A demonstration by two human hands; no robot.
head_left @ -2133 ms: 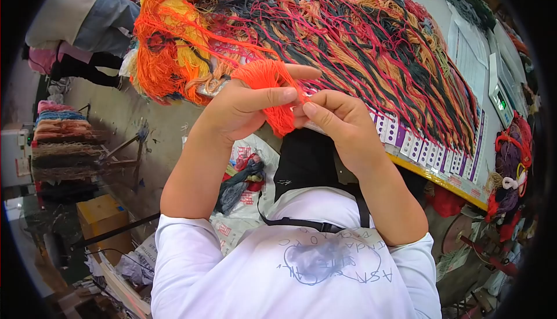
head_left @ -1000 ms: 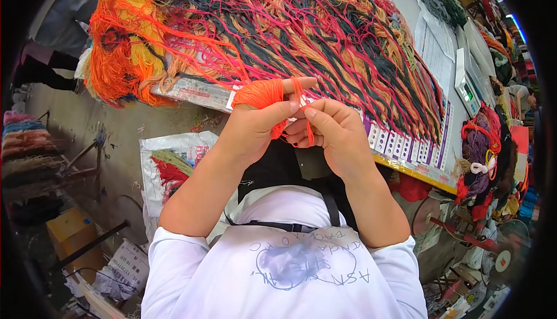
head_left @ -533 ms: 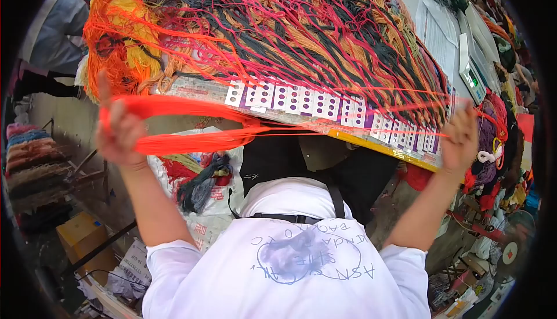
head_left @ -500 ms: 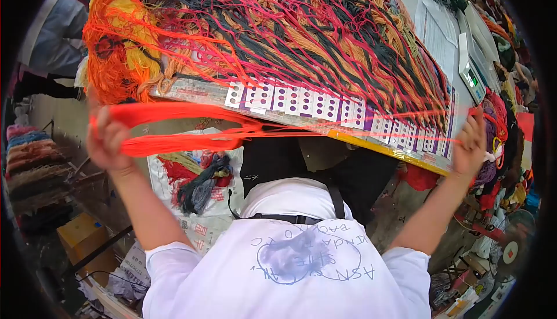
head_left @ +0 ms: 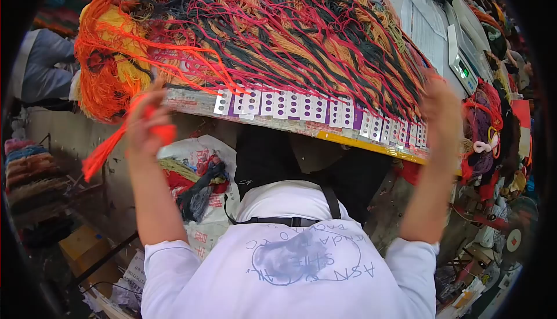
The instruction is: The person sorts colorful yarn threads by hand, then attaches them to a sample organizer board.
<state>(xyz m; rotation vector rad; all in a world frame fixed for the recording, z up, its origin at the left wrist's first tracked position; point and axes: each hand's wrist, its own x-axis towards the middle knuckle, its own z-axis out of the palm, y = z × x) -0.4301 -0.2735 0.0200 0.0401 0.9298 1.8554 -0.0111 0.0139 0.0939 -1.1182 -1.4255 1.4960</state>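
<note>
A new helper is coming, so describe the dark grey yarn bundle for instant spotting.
Find the yarn-covered table, then the white printed bag below its front edge, left of the black trousers. The bundle lies there, dark grey against red and green yarn.

From the wearer's head, one wide-angle camera looks forward and down in a round, dark-rimmed view, with the white shirt (head_left: pixel 290 261) closest at the bottom, left hand (head_left: pixel 148 124) and right hand (head_left: pixel 441 107) farther out, and a table (head_left: pixel 365 149) beyond.

Grey floor (head_left: pixel 69 126) shows beside a yellow-edged table (head_left: pixel 360 147).
</note>
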